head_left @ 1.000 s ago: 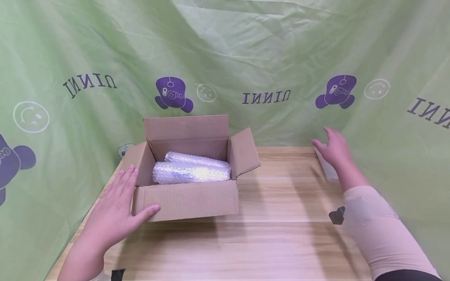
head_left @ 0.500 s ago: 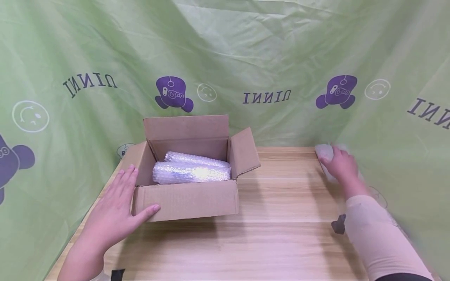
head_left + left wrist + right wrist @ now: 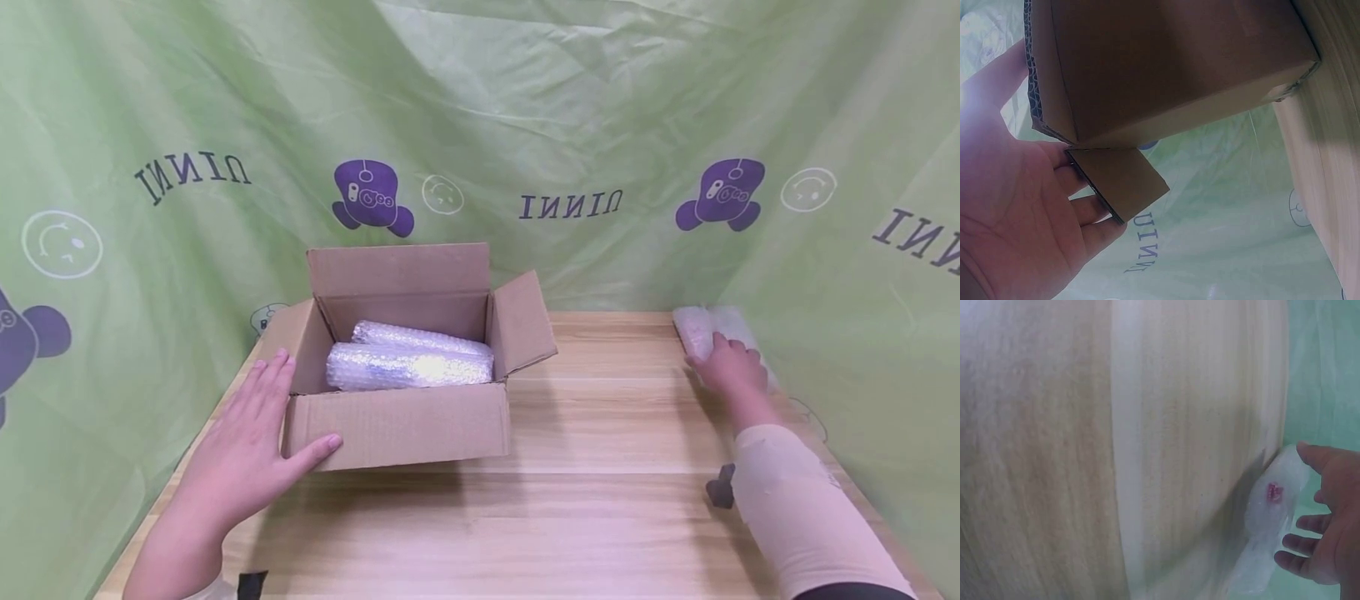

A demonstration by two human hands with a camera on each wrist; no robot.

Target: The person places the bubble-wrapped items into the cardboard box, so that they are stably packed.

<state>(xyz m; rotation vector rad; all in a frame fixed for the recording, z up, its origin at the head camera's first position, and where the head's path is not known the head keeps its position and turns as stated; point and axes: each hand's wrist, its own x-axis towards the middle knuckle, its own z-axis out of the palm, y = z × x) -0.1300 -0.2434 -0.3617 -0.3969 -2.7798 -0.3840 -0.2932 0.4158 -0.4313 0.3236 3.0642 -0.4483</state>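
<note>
An open cardboard box (image 3: pixel 397 427) stands left of centre, with two bubble-wrapped rolls (image 3: pixel 408 368) lying in it. Against its left side rests my left hand (image 3: pixel 243 446), fingers along the left flap (image 3: pixel 1119 181) and thumb over the front flap. My right hand (image 3: pixel 731 368) is at the far right corner of the table, its fingers over a clear bubble-wrapped bundle (image 3: pixel 693 327). In the right wrist view the thumb tip meets one end of this bundle (image 3: pixel 1269 512), which shows a small red patch, while the other fingers are spread apart beside it.
Wooden table (image 3: pixel 570 533) under everything. A green printed curtain (image 3: pixel 600 108) hangs close behind and on both sides of the table. The box's right flap (image 3: pixel 522 323) sticks out over the table, and its back flap (image 3: pixel 397 271) stands up.
My right hand has come down from above the far right corner onto the bubble-wrapped bundle, then drawn slightly nearer, uncovering more of it. The left hand and box have stayed put.
</note>
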